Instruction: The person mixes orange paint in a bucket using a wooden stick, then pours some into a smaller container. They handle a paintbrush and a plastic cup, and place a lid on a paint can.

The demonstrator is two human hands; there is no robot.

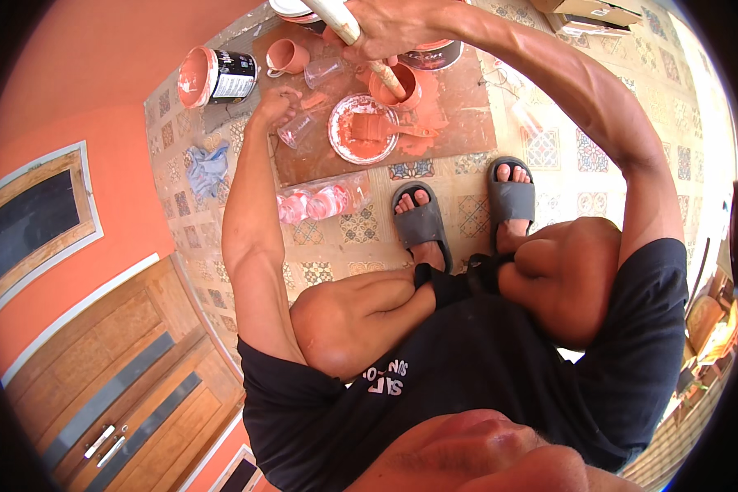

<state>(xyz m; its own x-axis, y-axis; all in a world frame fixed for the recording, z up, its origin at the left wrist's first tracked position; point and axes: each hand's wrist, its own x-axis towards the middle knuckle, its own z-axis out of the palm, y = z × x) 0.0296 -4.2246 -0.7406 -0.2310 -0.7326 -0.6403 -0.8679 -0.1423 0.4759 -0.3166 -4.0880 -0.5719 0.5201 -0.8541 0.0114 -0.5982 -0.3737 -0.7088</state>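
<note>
Above the orange cup, right hand slants a stick downward into it.

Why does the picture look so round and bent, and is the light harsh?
Head view: a fisheye lens, so the wooden door and patterned tiled floor bow toward a black rim; bright daylight washes out the floor at upper right; the right hand gripping a pale stick is sharp, while the face at the bottom edge is blurred.
</note>
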